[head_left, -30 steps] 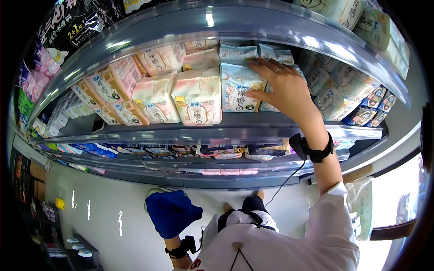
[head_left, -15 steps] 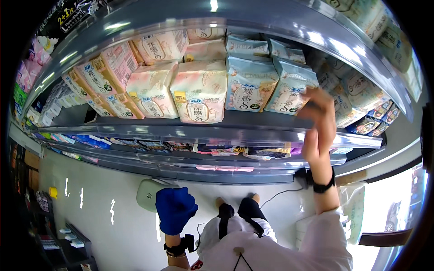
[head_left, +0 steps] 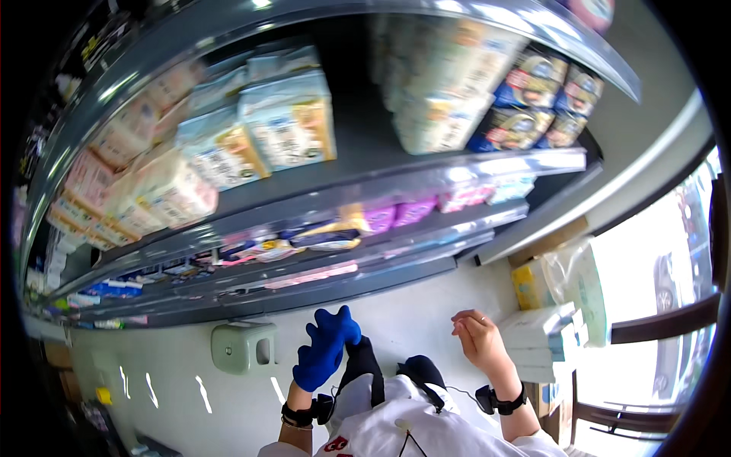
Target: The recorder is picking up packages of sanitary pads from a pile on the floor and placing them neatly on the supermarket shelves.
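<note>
My left hand (head_left: 326, 349), in a blue glove, is raised in front of my body at the lower middle, open with its fingers apart and nothing in it. Bare, my right hand (head_left: 481, 341) hovers to the right, its fingers loosely curled together; no object shows in them. Neither hand touches the shelf. Above them on the grey shelf (head_left: 365, 145) stand two blue soft packs (head_left: 285, 126) at the front, with cream-and-pink packs (head_left: 167, 186) to their left. A gap separates the blue packs from a stack of pale packs (head_left: 442, 114).
Dark blue packs (head_left: 525, 126) fill the shelf's right end. Purple packs (head_left: 396, 215) sit on a lower shelf. A green stool (head_left: 242, 346) stands on the floor left of my gloved hand. White boxes (head_left: 542, 335) are stacked at right by the bright glass.
My view has swung right along the shelf. My right hand has dropped away from the blue packs to waist level. My left hand has gone from a fist to spread fingers.
</note>
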The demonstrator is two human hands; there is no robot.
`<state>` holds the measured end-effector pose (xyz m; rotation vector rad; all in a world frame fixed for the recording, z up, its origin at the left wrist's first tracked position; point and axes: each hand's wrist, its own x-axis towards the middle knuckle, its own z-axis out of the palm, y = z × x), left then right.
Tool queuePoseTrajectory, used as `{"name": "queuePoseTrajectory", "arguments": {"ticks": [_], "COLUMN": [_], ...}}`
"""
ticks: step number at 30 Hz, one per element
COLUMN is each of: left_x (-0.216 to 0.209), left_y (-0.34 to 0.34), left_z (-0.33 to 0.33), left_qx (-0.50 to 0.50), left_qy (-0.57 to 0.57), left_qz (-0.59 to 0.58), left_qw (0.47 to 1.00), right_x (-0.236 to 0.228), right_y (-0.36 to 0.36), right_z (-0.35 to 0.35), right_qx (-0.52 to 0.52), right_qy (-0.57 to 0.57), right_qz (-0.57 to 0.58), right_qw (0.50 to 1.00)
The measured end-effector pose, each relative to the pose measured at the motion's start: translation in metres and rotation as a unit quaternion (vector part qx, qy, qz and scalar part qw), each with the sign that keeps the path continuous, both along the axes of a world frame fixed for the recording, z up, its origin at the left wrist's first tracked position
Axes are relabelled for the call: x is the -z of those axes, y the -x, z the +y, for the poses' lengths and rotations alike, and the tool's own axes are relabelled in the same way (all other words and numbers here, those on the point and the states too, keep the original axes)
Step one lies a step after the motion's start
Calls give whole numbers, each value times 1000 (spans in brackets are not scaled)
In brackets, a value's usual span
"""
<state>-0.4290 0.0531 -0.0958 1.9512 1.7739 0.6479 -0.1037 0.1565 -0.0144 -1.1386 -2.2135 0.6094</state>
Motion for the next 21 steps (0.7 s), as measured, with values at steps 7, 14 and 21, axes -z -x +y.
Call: {"name": "queuePoseTrajectory", "arguments": {"ticks": [7, 14, 21], "left_x": [-23, -73, -86], "left_y": [-183, -390, -529], "left_z": [71, 102, 131], "left_qx": [153, 320, 348], "left_qy": [127, 398, 513], "left_qz": [-356, -510, -607], "left_qw": [913, 693, 498], "right_x": [11, 35, 64], "right_y": [-187, -315, -392], "right_z": [-118, -224, -240], "right_qx": [196, 395, 486], "right_qy": [119, 134, 145], "right_qz": [1, 12, 49], "right_qw": [973, 909, 860]}}
